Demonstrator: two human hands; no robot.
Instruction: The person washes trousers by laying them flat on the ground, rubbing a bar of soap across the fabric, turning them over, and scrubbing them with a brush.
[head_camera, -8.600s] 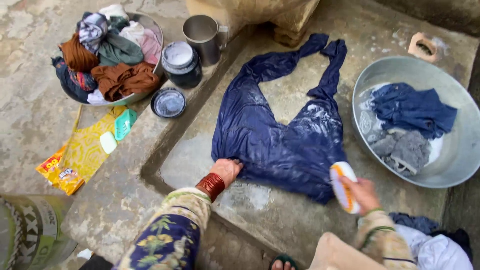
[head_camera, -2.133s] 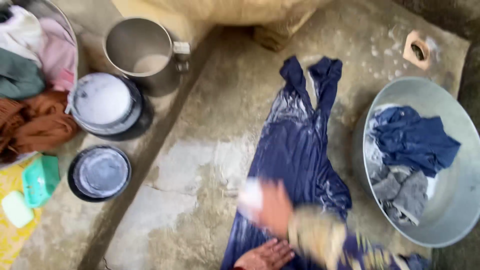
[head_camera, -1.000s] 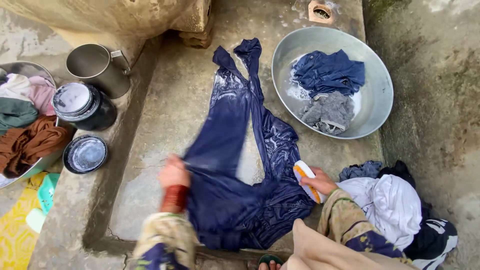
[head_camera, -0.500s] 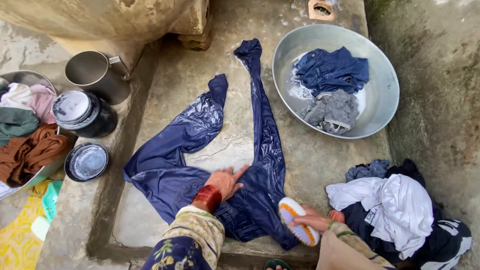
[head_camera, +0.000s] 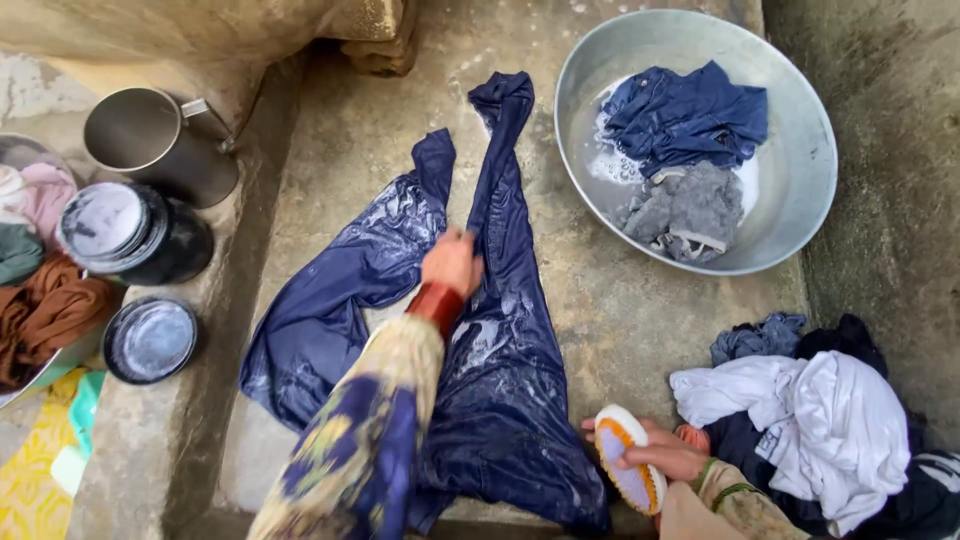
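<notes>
The concrete surface (head_camera: 640, 320) fills most of the view, and the wet dark blue garment (head_camera: 500, 400) lies spread on it, soapy, its two legs running from the near edge toward the far side. The left hand (head_camera: 452, 262) presses down on the middle of the garment, fingers curled onto the cloth, pinning it flat. The right hand (head_camera: 665, 455), at the near right just beside the garment's hem, is closed around an oval scrub brush (head_camera: 625, 470) with its bristles turned up. To scrub well, the pinning hand should hold the cloth taut and the brush should run along the fabric away from that hand, so the cloth does not bunch.

At the far right a large metal basin (head_camera: 800, 160) holds suds with a blue cloth (head_camera: 690, 115) and a grey cloth (head_camera: 685, 205). A heap of unwashed clothes (head_camera: 820, 430), white on top, sits at the near right. On the left, a metal mug (head_camera: 150, 140), a lidded dark pot (head_camera: 130, 235) and a round lid (head_camera: 150, 340) stand along the ledge, with a bowl of brown and pink clothes (head_camera: 40, 300) at the edge.
</notes>
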